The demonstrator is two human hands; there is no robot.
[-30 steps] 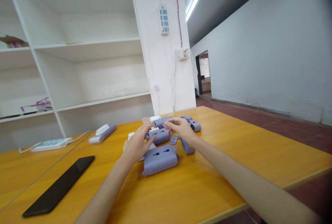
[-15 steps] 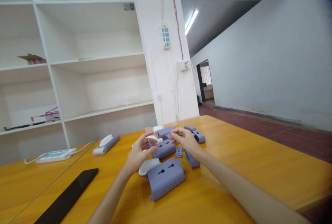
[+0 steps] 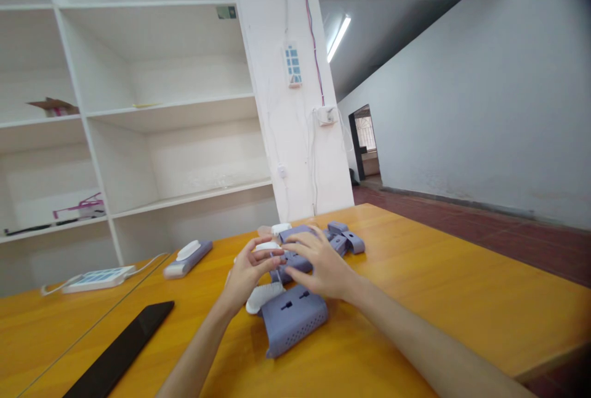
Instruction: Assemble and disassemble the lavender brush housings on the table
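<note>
- Left hand (image 3: 247, 272) pinches a small white piece (image 3: 268, 246) between thumb and fingertips.
- Right hand (image 3: 323, 269), fingers spread flat, rests on a purple part (image 3: 289, 259).
- Perforated purple housing (image 3: 295, 318) lies on the table (image 3: 415, 299) just below both hands, its long axis running left-right.

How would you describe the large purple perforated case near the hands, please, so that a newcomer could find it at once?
Start at the orange wooden table and find the cluster of purple plastic parts where both hands meet. The purple perforated case lies at the near edge of that cluster, just under the right hand. It is the biggest piece, with slots on top and rows of small holes along its side.
</note>
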